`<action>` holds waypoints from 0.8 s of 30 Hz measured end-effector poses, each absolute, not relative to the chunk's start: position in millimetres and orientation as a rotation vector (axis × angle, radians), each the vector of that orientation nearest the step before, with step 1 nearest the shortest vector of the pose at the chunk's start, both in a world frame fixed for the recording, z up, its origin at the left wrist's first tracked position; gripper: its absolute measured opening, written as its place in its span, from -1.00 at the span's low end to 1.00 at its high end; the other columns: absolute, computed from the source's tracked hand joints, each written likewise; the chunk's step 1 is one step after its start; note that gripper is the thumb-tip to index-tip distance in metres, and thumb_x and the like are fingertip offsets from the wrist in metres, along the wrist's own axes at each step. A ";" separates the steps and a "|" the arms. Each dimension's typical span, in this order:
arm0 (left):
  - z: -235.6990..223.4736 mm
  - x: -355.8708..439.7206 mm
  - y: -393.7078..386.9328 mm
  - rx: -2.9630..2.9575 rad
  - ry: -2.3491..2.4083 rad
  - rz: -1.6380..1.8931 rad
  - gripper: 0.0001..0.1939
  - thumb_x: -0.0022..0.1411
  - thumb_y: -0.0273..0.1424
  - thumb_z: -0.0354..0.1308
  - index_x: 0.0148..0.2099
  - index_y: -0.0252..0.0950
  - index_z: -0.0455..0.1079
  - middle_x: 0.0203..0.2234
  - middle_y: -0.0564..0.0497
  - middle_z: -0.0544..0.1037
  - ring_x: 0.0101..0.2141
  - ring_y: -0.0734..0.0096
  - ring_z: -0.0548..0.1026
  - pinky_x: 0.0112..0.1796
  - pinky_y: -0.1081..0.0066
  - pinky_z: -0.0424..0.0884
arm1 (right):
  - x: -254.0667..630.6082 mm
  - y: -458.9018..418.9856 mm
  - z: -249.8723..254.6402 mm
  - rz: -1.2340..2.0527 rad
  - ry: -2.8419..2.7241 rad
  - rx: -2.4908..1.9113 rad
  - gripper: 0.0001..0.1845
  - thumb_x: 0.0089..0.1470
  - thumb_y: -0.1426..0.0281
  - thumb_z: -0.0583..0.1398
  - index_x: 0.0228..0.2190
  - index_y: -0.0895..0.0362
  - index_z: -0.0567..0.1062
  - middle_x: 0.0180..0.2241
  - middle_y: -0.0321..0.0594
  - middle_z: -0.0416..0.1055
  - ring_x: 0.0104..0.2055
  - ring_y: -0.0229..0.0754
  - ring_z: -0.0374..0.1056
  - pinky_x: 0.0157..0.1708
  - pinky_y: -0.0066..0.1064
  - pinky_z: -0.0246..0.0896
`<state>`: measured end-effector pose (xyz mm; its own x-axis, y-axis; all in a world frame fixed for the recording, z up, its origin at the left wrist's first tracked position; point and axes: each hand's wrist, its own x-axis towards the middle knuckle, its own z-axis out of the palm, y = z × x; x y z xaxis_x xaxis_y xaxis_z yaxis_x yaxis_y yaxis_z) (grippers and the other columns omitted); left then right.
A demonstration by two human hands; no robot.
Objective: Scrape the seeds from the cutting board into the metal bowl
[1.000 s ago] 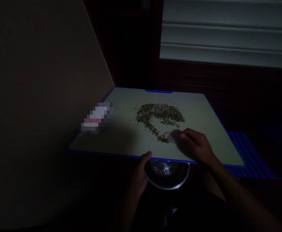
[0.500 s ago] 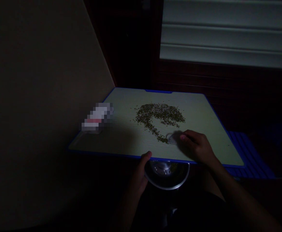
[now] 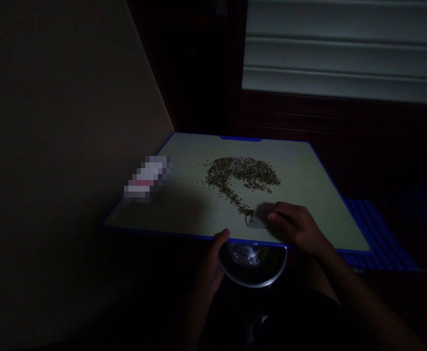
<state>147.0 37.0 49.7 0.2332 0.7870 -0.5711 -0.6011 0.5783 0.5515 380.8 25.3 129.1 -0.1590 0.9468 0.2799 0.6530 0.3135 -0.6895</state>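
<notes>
A pale board (image 3: 294, 156) with a blue rim lies before me, tilted or flat, I cannot tell. Small greenish-brown beans or seeds (image 3: 250, 170) are spread over its middle, and a thin trail curves toward the front edge. My right hand (image 3: 297, 224) is closed on a small, thin, whitish flat piece (image 3: 255, 222) with a rounded edge, held against the board at the trail's near end. My left hand (image 3: 215, 261) has its thumb over the board's front rim, with its fingers partly hidden below. Beneath that rim sits a shiny metal bowl (image 3: 252, 282) holding some seeds.
A pixelated white and red item (image 3: 145, 180) lies at the board's left edge. Left of it rises a plain wall or panel (image 3: 70, 122). A blue striped surface (image 3: 377, 234) shows at right. Behind are dark wood and a slatted pale panel (image 3: 345, 48). The room is dim.
My right hand and the whitish piece have moved slightly toward me and to the left. My left hand, the board and the bowl stay in place.
</notes>
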 end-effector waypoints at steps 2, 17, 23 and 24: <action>50.1 147.1 36.8 0.233 0.934 0.963 -0.63 -0.01 -0.29 0.47 -0.17 -0.35 0.54 -0.27 -0.09 0.68 -0.08 0.06 0.61 0.02 0.21 0.44 | 381.2 26.8 126.3 0.480 -1.839 -1.490 -0.64 0.34 0.16 0.11 -0.41 0.10 0.49 -0.48 -0.27 0.42 -0.44 -0.21 0.32 -0.40 -0.37 0.16; 53.9 147.0 36.0 0.226 0.964 0.959 -0.61 -0.03 -0.29 0.49 -0.15 -0.30 0.56 -0.22 -0.09 0.68 -0.02 0.02 0.59 0.05 0.16 0.44 | 381.3 37.7 121.6 0.280 -1.876 -1.403 -0.76 0.32 0.29 0.15 -0.09 0.00 0.60 -0.18 -0.15 0.54 -0.11 -0.06 0.41 -0.10 -0.19 0.33; 51.2 147.5 36.9 0.242 0.942 0.960 -0.64 -0.01 -0.27 0.47 -0.17 -0.31 0.55 -0.28 -0.07 0.68 -0.05 0.02 0.60 0.03 0.16 0.45 | 377.5 35.9 124.4 0.338 -2.000 -1.268 -0.76 0.33 0.30 0.15 -0.11 0.01 0.61 -0.18 -0.15 0.54 -0.09 -0.05 0.40 -0.08 -0.17 0.32; 51.0 147.5 36.8 0.244 0.945 0.962 -0.65 -0.01 -0.27 0.47 -0.18 -0.30 0.55 -0.28 -0.07 0.68 -0.05 0.01 0.60 0.03 0.16 0.45 | 377.7 35.4 124.9 0.322 -1.977 -1.277 -0.77 0.33 0.29 0.15 -0.12 0.02 0.61 -0.19 -0.14 0.54 -0.10 -0.05 0.40 -0.09 -0.18 0.32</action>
